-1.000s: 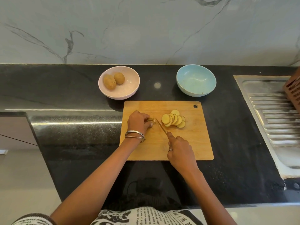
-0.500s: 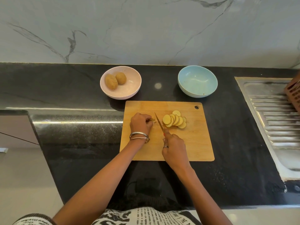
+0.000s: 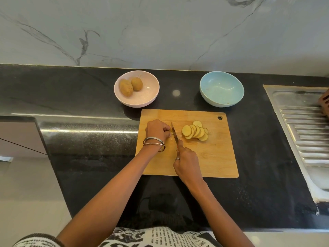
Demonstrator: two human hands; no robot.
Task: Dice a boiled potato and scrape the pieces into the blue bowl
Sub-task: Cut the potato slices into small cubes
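Observation:
On the wooden cutting board (image 3: 213, 157) lies a fanned row of round potato slices (image 3: 195, 131). My left hand (image 3: 156, 130), with bangles on the wrist, pinches the small end piece of potato (image 3: 172, 131), which is mostly hidden under the fingers. My right hand (image 3: 187, 162) grips a knife (image 3: 174, 133), forefinger along its back, and the blade stands right beside the left fingertips. The empty blue bowl (image 3: 221, 90) sits behind the board on the right.
A pink bowl (image 3: 142, 98) holding two whole potatoes (image 3: 130, 86) stands behind the board's left corner. A steel sink drainboard (image 3: 306, 125) lies at the right, with a brown slatted object (image 3: 324, 102) at the frame edge. The black counter drops off at the left.
The knife has swung from next to the slices leftward to the piece under my left fingers, and my right hand has shifted left with it. My left hand has stayed in place.

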